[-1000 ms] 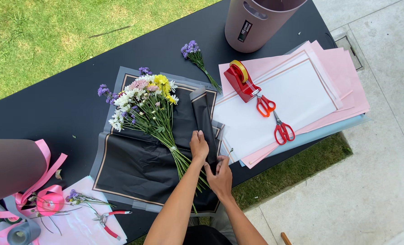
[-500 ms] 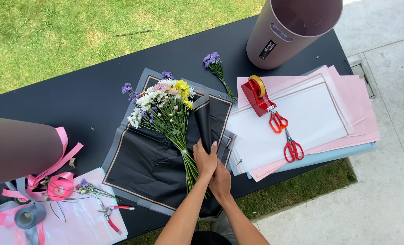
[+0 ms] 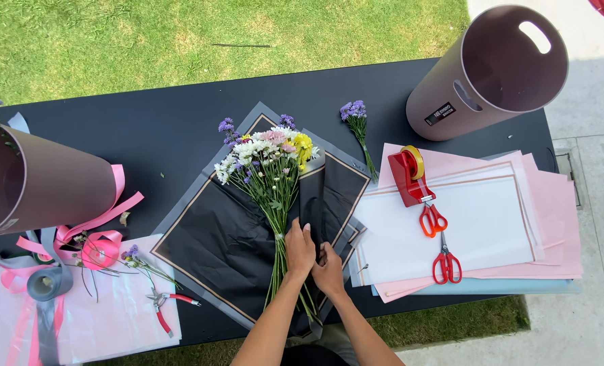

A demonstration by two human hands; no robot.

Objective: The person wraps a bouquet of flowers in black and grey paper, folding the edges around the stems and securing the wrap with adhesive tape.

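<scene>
— Black paper (image 3: 227,244) lies on the dark table (image 3: 146,129), a diamond with a pale border. What sits around it?

— Right of it, a stack of white and pink sheets (image 3: 492,224) with a red tape dispenser (image 3: 410,176) and two red scissors (image 3: 439,240) on top. Behind that, a mauve tube (image 3: 488,74) lies tilted, open end up, with a small dark label on its side. A second tube (image 3: 37,183) lies at the left edge, above pink ribbon (image 3: 95,240), a grey roll (image 3: 44,283) and red snips (image 3: 170,305) on pale plastic.

— And the setting?

— Outdoors: grass (image 3: 180,34) beyond the table, paving to the right.

— Which way does the bouquet (image 3: 271,176) point?

— Its long axis runs nearly straight away from the person. Blooms of white, pink, yellow and purple face the far edge; the green stems come back to the near edge. It lies on the middle of the paper. A loose purple sprig (image 3: 356,129) lies just right of it.

— The hands?

— Both meet at the stems. Left hand (image 3: 299,249) has its fingers together, pressing a paper fold by the stems. Right hand (image 3: 329,270) is curled, pinching the paper's edge beside it.
</scene>
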